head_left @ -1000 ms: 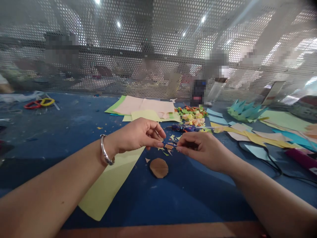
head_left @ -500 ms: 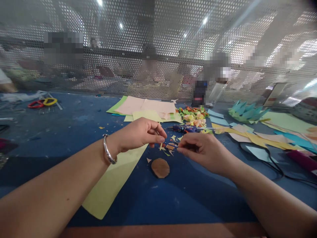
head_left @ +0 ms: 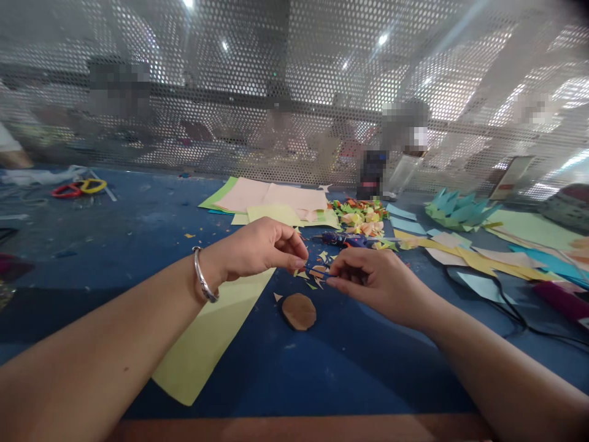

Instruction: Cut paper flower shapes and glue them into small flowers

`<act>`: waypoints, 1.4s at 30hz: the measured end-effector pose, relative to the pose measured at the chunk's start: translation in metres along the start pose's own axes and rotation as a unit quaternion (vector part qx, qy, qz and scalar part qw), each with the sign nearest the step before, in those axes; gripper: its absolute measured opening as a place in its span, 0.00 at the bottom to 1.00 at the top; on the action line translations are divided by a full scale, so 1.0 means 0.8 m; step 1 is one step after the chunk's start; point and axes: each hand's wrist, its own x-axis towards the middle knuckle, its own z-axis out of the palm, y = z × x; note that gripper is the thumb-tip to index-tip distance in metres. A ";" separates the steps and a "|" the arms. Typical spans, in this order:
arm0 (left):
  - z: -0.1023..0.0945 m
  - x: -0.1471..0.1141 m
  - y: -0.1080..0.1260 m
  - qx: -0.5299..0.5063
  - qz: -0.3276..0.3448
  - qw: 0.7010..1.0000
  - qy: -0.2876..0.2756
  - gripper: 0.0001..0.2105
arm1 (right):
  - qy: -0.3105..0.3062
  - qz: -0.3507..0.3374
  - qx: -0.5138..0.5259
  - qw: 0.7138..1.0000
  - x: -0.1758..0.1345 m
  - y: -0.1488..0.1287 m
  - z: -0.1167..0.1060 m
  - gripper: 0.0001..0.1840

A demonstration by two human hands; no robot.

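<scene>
A thin blue strip (head_left: 317,271) spans the small gap between my two hands above the table. My left hand (head_left: 271,248), with a silver bangle on its wrist, pinches one end between thumb and fingers. The other end is in the closed thumb and fingers of my right hand (head_left: 375,279). Whether the strip is paper or something stiffer I cannot tell. Below the hands lies a roughly round brown cardboard disc (head_left: 299,311). Small paper scraps (head_left: 317,281) are scattered just behind it. A pale yellow-green paper sheet (head_left: 216,337) reaches out from under my left forearm.
Behind my hands are stacked paper sheets (head_left: 271,196), a pile of colourful paper bits (head_left: 361,215) and a dark blue glue gun (head_left: 343,239). Cut strips (head_left: 483,261), a black cable (head_left: 513,307) and a teal paper crown (head_left: 460,210) lie right. Scissors (head_left: 92,187) lie far left. Perforated metal panels stand behind.
The blue strip, earlier visible only at my right fingertips, now reaches across to my left fingertips. Both hands stay almost in the same place.
</scene>
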 end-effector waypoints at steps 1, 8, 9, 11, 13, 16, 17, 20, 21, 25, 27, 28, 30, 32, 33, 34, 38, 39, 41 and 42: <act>0.000 0.000 0.000 0.002 -0.002 1.000 0.001 0.08 | -0.006 0.006 0.005 1.000 0.000 0.000 0.000 0.09; -0.001 0.002 -0.001 0.005 -0.011 1.000 0.017 0.09 | -0.027 0.015 0.006 1.000 -0.001 0.003 -0.001 0.13; -0.001 0.002 -0.001 0.002 -0.009 1.000 0.022 0.09 | -0.026 0.017 0.002 1.000 -0.001 0.003 -0.001 0.13; 0.000 0.003 -0.003 -0.007 -0.009 1.000 0.026 0.09 | -0.027 0.020 -0.006 0.999 -0.001 0.002 0.000 0.12; 0.002 0.004 -0.003 -0.016 -0.014 0.999 0.026 0.09 | -0.024 0.019 -0.011 0.999 -0.001 0.002 0.000 0.11; 0.004 0.003 -0.002 -0.031 -0.021 0.999 0.022 0.09 | -0.017 0.016 -0.009 1.000 -0.001 0.003 0.000 0.10; 0.004 0.002 -0.001 -0.038 -0.023 0.999 0.018 0.09 | -0.016 0.015 -0.008 1.000 -0.002 0.003 -0.001 0.10; 0.003 0.000 0.001 -0.055 -0.029 0.998 0.003 0.10 | -0.019 0.009 -0.010 1.000 -0.003 0.003 -0.002 0.10; 0.002 0.000 0.001 -0.059 -0.028 0.998 0.000 0.10 | -0.018 0.007 -0.011 1.000 -0.004 0.003 -0.002 0.10; 0.000 0.000 0.003 -0.067 -0.025 0.997 -0.005 0.09 | -0.007 0.006 -0.010 1.000 -0.005 -0.001 -0.003 0.10; 0.001 0.001 0.003 -0.075 -0.027 0.997 0.000 0.10 | -0.004 0.007 -0.006 1.000 -0.005 -0.001 -0.003 0.10; 0.002 0.001 0.003 -0.081 -0.028 0.996 0.004 0.10 | -0.002 0.005 -0.004 1.000 -0.004 -0.001 -0.002 0.09; 0.004 0.002 0.003 -0.093 -0.029 0.995 0.016 0.10 | 0.007 0.001 -0.003 1.000 -0.003 -0.001 -0.001 0.09; 0.005 0.002 0.002 -0.102 -0.030 0.994 0.025 0.10 | 0.016 -0.002 0.000 1.000 -0.002 0.000 0.000 0.09; 0.005 0.002 0.001 -0.104 -0.030 0.994 0.026 0.10 | 0.018 -0.002 0.003 1.000 -0.002 0.001 0.000 0.09; 0.005 0.002 0.000 -0.104 -0.029 0.994 0.026 0.10 | 0.018 -0.002 0.006 1.000 -0.002 0.001 0.000 0.09; 0.004 0.002 -0.002 -0.093 -0.032 0.995 0.023 0.11 | 0.018 -0.005 0.009 1.000 -0.003 0.000 0.002 0.09; 0.005 0.002 -0.002 -0.094 -0.031 0.995 0.025 0.14 | 0.017 -0.005 0.009 1.000 -0.003 0.000 0.002 0.09; 0.007 0.001 0.000 -0.108 -0.022 0.993 0.036 0.22 | 0.017 -0.006 0.006 1.000 -0.004 0.000 0.002 0.09; 0.008 0.000 0.001 -0.117 -0.015 0.992 0.046 0.27 | 0.018 -0.007 0.003 1.000 -0.003 0.000 0.002 0.08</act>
